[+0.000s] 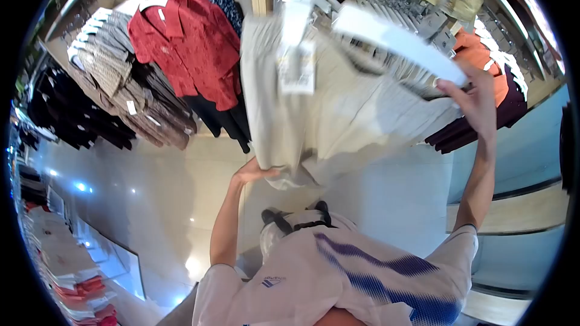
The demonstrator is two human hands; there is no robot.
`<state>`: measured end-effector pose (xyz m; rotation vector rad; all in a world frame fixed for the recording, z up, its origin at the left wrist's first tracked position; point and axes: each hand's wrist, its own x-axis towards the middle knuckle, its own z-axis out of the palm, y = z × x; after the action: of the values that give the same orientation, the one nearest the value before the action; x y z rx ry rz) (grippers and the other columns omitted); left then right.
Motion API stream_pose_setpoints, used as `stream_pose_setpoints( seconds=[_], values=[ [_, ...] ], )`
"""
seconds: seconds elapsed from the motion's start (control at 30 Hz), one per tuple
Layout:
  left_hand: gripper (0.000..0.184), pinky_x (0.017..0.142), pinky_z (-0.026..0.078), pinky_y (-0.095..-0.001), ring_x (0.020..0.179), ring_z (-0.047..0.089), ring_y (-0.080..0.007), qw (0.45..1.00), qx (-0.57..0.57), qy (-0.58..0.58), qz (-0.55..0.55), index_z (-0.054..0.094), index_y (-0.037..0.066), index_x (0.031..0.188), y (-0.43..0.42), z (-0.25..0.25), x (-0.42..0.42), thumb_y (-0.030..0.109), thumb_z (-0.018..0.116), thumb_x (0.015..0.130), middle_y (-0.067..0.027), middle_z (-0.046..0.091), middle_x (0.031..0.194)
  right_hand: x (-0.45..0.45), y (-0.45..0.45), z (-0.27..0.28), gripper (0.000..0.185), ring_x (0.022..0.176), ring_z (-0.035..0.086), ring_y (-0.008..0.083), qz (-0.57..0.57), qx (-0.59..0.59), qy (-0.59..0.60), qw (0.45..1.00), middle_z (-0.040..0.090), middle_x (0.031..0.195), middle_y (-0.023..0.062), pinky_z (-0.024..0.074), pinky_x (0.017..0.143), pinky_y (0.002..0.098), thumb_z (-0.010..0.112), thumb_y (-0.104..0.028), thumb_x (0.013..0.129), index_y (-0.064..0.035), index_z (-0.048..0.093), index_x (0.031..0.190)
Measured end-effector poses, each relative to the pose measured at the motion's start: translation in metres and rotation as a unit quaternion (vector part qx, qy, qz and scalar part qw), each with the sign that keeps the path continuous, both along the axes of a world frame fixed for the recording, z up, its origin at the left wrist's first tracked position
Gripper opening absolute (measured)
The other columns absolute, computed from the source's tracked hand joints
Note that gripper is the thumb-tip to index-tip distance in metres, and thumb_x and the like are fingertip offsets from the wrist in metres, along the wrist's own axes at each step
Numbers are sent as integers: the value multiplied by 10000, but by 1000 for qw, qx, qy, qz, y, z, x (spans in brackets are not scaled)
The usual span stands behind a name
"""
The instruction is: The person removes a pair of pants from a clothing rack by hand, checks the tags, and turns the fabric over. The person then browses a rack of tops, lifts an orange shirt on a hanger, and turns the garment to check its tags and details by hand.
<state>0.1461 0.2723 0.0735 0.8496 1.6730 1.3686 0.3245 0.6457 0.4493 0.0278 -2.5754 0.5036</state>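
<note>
My right hand [478, 99] is closed on the end of a white hanger [393, 39], raised at the right and smeared by motion. From it a pair of beige trousers [362, 111] spreads out to the left, its waist opening partly visible under the hanger. Lower down, my left hand [257, 171] grips the lower edge of the beige cloth, fingers partly hidden behind the folds. A white price tag [298, 72] hangs in front of the cloth on the left side.
Behind the trousers, a rail holds more pale garments on white hangers. A red patterned shirt [187, 48] hangs to the left, beside knitted brown clothes [109, 60]. Orange clothing [474, 51] hangs at the right. Folded stacks [66, 253] lie at the lower left, above a glossy floor [163, 193].
</note>
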Motion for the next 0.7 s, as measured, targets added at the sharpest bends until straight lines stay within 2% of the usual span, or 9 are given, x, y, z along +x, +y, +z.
stream_pose_setpoints(
  seconds=[0.17,0.23,0.27,0.37,0.43,0.5,0.53,0.63,0.7],
  values=[
    [353,825,479,-314,922,595,-133,984,6,-60,168,617,-1,1144,13,-129,17,135,684,826,-65,670,993,13,27,26,307,700,553,67,-87,-25,45,995,621,787,12,433,632,212,721,-157,826,43,635,1042],
    [351,829,479,-337,929,616,-207,972,-119,-33,200,620,0,1140,7,-174,18,154,683,830,-106,675,1006,23,41,42,373,786,565,74,-123,-38,41,991,637,900,28,454,729,222,701,-177,853,34,607,1146],
    [351,829,479,-337,929,616,-207,973,-118,-36,197,620,0,1140,3,-192,20,154,683,830,-106,675,1006,27,46,50,380,800,567,74,-121,-41,50,991,636,918,31,454,735,224,700,-186,856,30,606,1154],
    [320,805,484,-342,894,633,-213,966,-124,84,211,626,12,1124,-16,-230,29,148,663,837,-122,689,954,46,62,72,419,838,570,79,-160,8,65,985,634,960,43,446,757,213,691,-234,869,21,595,1187],
    [332,803,485,-356,912,636,-214,936,-258,116,211,610,17,1138,-32,-248,32,167,646,844,-141,686,983,57,70,86,357,787,538,57,-185,48,74,979,609,875,4,422,708,193,631,-255,917,19,607,1144],
    [212,653,488,-387,746,649,-256,928,-229,102,275,591,-18,958,-49,-268,40,141,606,819,-178,640,767,66,70,91,351,765,493,43,-190,13,74,979,588,860,-13,389,707,177,630,-258,916,16,613,1136],
    [212,653,488,-387,746,649,-256,930,-228,100,270,591,-18,958,-57,-272,41,141,606,819,-178,640,767,73,78,94,354,756,494,45,-196,19,67,978,594,858,-9,386,702,176,635,-257,912,13,613,1139],
    [154,602,474,-359,681,609,-215,932,-164,16,323,580,1,895,-72,-272,42,140,587,829,-113,602,715,78,68,84,362,712,517,56,-209,10,63,976,623,859,12,397,683,187,657,-267,891,7,621,1126],
    [114,579,464,-325,689,585,-172,898,-19,-282,338,591,19,904,-86,-246,39,111,573,839,-52,586,763,77,55,64,365,685,530,61,-174,-53,20,983,633,855,17,406,660,196,680,-279,870,6,630,1091]
  ],
)
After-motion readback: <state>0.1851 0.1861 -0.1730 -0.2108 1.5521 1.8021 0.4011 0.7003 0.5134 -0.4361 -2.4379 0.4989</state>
